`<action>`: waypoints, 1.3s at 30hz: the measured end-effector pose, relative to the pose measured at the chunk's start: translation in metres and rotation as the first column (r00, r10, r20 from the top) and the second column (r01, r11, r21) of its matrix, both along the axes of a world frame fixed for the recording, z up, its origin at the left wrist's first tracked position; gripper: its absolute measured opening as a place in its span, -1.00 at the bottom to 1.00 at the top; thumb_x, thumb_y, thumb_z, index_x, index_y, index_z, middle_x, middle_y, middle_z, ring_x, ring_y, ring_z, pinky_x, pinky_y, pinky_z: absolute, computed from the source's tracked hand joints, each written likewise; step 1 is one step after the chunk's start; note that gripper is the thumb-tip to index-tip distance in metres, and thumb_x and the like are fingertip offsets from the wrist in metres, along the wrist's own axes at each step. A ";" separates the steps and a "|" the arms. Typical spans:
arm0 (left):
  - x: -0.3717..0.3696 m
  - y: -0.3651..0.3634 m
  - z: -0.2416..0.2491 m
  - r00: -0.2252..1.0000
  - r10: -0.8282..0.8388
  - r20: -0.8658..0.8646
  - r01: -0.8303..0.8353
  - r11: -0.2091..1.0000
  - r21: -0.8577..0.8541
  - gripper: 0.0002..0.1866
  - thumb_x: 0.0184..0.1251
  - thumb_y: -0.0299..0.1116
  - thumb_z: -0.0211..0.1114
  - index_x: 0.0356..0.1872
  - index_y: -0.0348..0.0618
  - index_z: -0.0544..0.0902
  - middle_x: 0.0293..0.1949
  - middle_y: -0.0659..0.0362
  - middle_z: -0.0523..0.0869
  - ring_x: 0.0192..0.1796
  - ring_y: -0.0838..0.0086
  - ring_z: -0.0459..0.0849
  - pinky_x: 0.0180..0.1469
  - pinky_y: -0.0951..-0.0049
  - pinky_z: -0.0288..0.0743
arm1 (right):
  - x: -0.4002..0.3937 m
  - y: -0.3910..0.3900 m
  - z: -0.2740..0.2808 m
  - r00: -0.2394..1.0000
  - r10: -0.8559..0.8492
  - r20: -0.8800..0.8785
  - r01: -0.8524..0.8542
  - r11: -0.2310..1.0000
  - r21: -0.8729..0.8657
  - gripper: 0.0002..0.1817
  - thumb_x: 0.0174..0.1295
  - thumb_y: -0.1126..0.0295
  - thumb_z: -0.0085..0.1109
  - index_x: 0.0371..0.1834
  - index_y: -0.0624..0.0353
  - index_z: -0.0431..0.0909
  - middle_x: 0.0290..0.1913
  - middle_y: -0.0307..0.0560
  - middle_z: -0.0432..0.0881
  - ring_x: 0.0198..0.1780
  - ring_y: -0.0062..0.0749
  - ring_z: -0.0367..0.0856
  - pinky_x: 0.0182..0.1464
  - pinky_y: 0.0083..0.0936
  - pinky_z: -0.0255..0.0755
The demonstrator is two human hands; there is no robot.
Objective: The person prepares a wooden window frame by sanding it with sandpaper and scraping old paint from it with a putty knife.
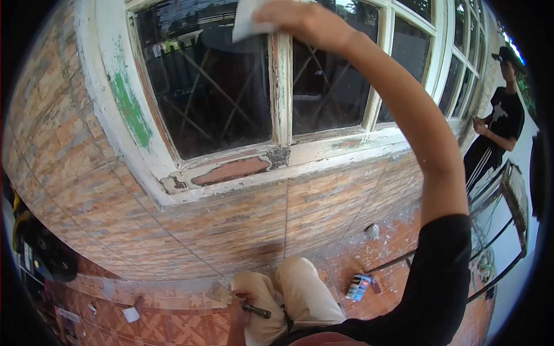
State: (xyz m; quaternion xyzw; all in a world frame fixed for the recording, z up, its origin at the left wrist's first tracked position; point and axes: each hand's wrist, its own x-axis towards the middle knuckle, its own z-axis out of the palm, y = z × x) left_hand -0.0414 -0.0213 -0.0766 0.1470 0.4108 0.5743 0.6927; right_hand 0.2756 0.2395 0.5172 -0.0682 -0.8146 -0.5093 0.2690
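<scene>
While gripping the white sheet (pixel 244 24) in right hand (pixel 309 24) and scraper (pixel 257 311) in left hand (pixel 238 311), rub the window frame (pixel 283 95) evenly.

Seen from the porch, a person's raised right arm (pixel 441 144) bars the way across the right-hand panes of the window (pixel 225 98), its right hand (pixel 311 24) and white pad (pixel 247 22) blocking the top. Below, open space runs down the tiled wall (pixel 231 222) to the knees (pixel 309 291), where a scraper (pixel 257 311) in the left hand (pixel 240 304) juts leftward. A metal frame (pixel 516 216) and second person (pixel 501 118) obstruct the right.
</scene>
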 end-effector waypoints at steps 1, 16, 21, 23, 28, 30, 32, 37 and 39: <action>0.000 0.000 -0.005 0.999 0.024 0.027 -0.024 1.000 0.014 -0.75 0.14 -0.57 0.01 -0.13 -0.24 0.47 -0.21 0.00 0.60 -0.23 0.17 0.68 -0.15 0.29 0.60 | -0.002 -0.003 0.004 0.907 -0.306 -0.290 0.146 0.874 -0.464 -0.54 0.18 0.53 0.23 0.20 0.00 0.57 0.18 -0.10 0.62 0.15 -0.16 0.64 0.15 -0.39 0.59; -0.002 -0.006 0.000 0.999 -0.049 -0.006 0.049 0.991 0.123 -0.74 0.20 -0.53 0.00 -0.07 -0.21 0.47 -0.16 0.02 0.60 -0.21 0.20 0.70 -0.13 0.29 0.62 | 0.004 -0.005 -0.043 0.960 -0.174 -0.220 0.122 0.965 -0.233 -0.54 0.20 0.53 0.19 0.21 0.04 0.55 0.15 -0.11 0.65 0.24 -0.17 0.58 0.24 -0.31 0.54; 0.002 -0.002 0.001 0.999 -0.038 0.017 0.038 0.999 0.030 -0.75 0.17 -0.55 0.00 -0.11 -0.22 0.47 -0.21 0.00 0.61 -0.24 0.18 0.70 -0.14 0.28 0.62 | 0.003 -0.001 -0.021 0.983 -0.045 -0.176 0.020 0.989 -0.144 -0.50 0.21 0.58 0.21 0.25 0.00 0.52 0.20 -0.08 0.60 0.23 -0.20 0.57 0.26 -0.30 0.53; -0.001 -0.003 0.009 0.998 -0.063 0.002 0.062 0.997 0.048 -0.75 0.16 -0.55 0.00 -0.12 -0.23 0.47 -0.22 -0.01 0.61 -0.25 0.17 0.70 -0.14 0.27 0.62 | -0.006 0.000 -0.038 0.982 -0.039 -0.183 0.022 0.995 -0.095 -0.56 0.23 0.57 0.18 0.21 0.02 0.54 0.16 -0.08 0.63 0.20 -0.13 0.59 0.25 -0.32 0.54; 0.000 -0.006 -0.003 1.000 0.015 0.001 -0.015 0.998 0.054 -0.76 0.14 -0.55 0.01 -0.15 -0.26 0.47 -0.24 -0.05 0.62 -0.25 0.13 0.70 -0.16 0.23 0.64 | 0.002 -0.001 -0.020 0.978 0.006 -0.209 -0.030 0.993 -0.111 -0.62 0.21 0.56 0.17 0.12 0.05 0.58 0.11 -0.09 0.65 0.13 -0.10 0.64 0.17 -0.32 0.58; -0.001 0.000 0.002 0.999 0.031 0.007 -0.031 0.998 0.060 -0.77 0.13 -0.56 0.00 -0.15 -0.27 0.46 -0.24 -0.05 0.61 -0.25 0.13 0.71 -0.17 0.21 0.65 | -0.003 0.004 -0.041 0.998 -0.026 0.062 0.039 0.975 -0.219 -0.64 0.23 0.51 0.17 0.11 0.06 0.58 0.07 -0.06 0.66 0.08 -0.10 0.66 0.11 -0.35 0.60; 0.002 -0.003 0.010 0.999 -0.024 -0.044 0.027 0.998 0.065 -0.77 0.12 -0.58 0.00 -0.16 -0.27 0.46 -0.25 -0.05 0.61 -0.26 0.14 0.71 -0.16 0.21 0.66 | -0.002 0.005 -0.028 1.000 0.010 -0.022 -0.014 0.983 -0.181 -0.60 0.17 0.51 0.26 0.11 0.04 0.61 0.14 -0.09 0.65 0.12 -0.12 0.65 0.15 -0.35 0.59; -0.001 -0.004 0.011 1.000 -0.002 -0.010 0.003 0.997 0.071 -0.78 0.14 -0.60 -0.01 -0.16 -0.30 0.45 -0.25 -0.07 0.60 -0.26 0.11 0.71 -0.17 0.19 0.68 | -0.008 0.009 -0.047 0.987 0.073 0.145 -0.028 0.957 -0.288 -0.57 0.14 0.53 0.30 0.11 -0.02 0.63 0.18 -0.07 0.63 0.14 -0.10 0.65 0.16 -0.29 0.60; 0.004 -0.006 0.012 1.000 0.002 -0.022 -0.001 0.999 0.047 -0.77 0.12 -0.59 0.02 -0.16 -0.28 0.46 -0.26 -0.06 0.61 -0.27 0.14 0.71 -0.18 0.21 0.67 | -0.004 0.000 -0.024 0.999 0.017 -0.030 -0.022 0.984 -0.177 -0.57 0.18 0.48 0.26 0.16 -0.03 0.59 0.20 -0.06 0.62 0.20 -0.11 0.61 0.14 -0.31 0.60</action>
